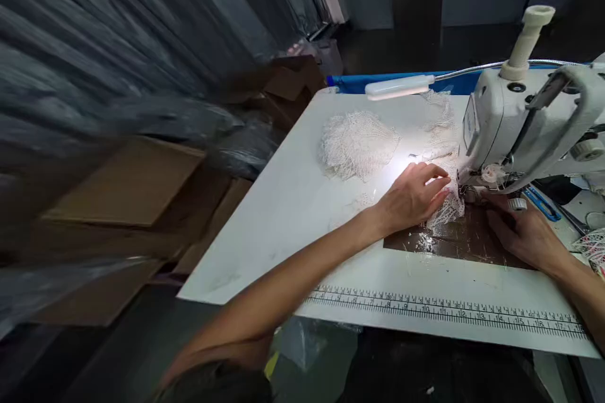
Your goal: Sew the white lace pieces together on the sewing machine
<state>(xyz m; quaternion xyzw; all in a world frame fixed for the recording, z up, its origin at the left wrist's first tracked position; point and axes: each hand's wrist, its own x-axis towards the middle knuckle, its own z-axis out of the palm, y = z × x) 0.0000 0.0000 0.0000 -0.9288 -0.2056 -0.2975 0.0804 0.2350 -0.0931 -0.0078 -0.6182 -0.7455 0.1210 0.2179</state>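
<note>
White lace [444,211] lies on the table, running up to the needle area of a white sewing machine [491,119]. My left hand [418,192] rests on this lace just left of the needle, its fingers bent and a little apart. To the right of the needle is my right hand [520,227], its fingertips partly hidden beneath the machine head. What those fingertips touch cannot be made out. A heap of white lace [359,145] sits further back on the left. A brown plate [454,242] lies under and between the hands.
A lamp [399,87] on a bendable arm shines on the table [265,245]. Along the front edge runs a ruler strip [425,308]. Blue snips [542,203] lie right of the machine. Cardboard boxes [127,182] stand left of the table.
</note>
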